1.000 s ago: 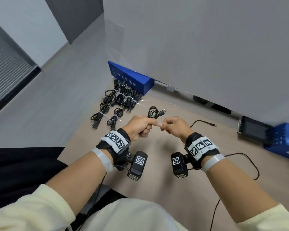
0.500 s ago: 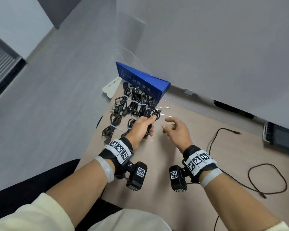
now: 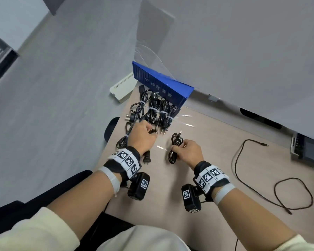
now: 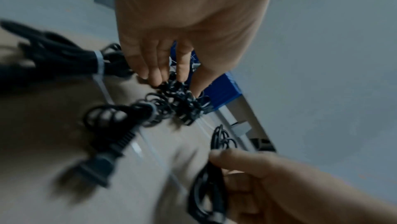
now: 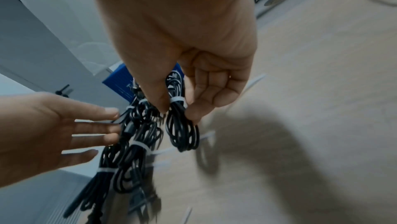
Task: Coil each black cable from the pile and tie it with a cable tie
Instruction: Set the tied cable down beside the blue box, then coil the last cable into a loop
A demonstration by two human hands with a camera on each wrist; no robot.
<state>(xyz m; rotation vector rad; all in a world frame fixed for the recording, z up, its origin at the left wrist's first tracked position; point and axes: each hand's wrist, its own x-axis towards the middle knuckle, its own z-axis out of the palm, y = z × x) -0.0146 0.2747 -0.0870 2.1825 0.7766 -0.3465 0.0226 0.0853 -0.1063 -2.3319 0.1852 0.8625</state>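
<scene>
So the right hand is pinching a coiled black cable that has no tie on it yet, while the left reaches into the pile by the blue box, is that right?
Not quite: the coiled cable that the right hand pinches already has a white tie round it, as the right wrist view shows. The rest holds: the left hand reaches into the pile by the blue box.

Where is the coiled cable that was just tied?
In the head view the tied coil is pinched in the right hand, just right of the finished bundles by the blue box.
</scene>
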